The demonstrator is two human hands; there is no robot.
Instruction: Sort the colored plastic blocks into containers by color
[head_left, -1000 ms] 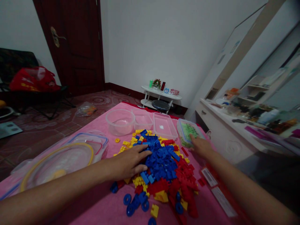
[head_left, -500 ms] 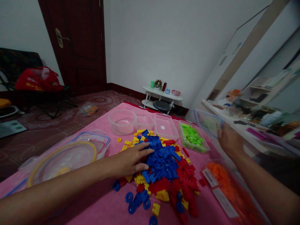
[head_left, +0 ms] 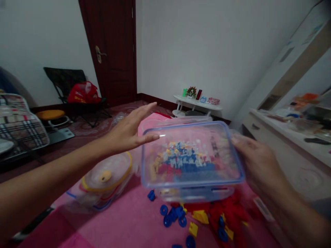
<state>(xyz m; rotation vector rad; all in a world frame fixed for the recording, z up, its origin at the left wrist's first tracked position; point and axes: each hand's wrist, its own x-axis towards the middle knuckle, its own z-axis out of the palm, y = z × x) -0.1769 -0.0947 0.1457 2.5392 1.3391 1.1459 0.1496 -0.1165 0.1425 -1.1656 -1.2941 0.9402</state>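
Observation:
My right hand [head_left: 256,162] grips the right edge of a clear plastic lid with a blue rim [head_left: 190,153], held up flat in front of me. My left hand [head_left: 129,132] is open with fingers stretched out, and its fingertips are at the lid's left edge. Through and below the lid shows the pile of blue, red and yellow building bricks [head_left: 207,217] on the pink cloth [head_left: 124,224]. Blue wheel pieces [head_left: 172,220] lie at the near edge of the pile.
A stack of clear lids, one with a yellow rim [head_left: 103,179], lies at the left on the cloth. A white dresser [head_left: 289,144] stands at the right, a small white table [head_left: 198,103] by the far wall, a folding chair with a red bag [head_left: 82,93] near the dark door [head_left: 111,51].
My right hand has lifted the clear lid off the green-brick box and brought it in front of me. My left hand rose off the brick pile to the lid. The camera turned left.

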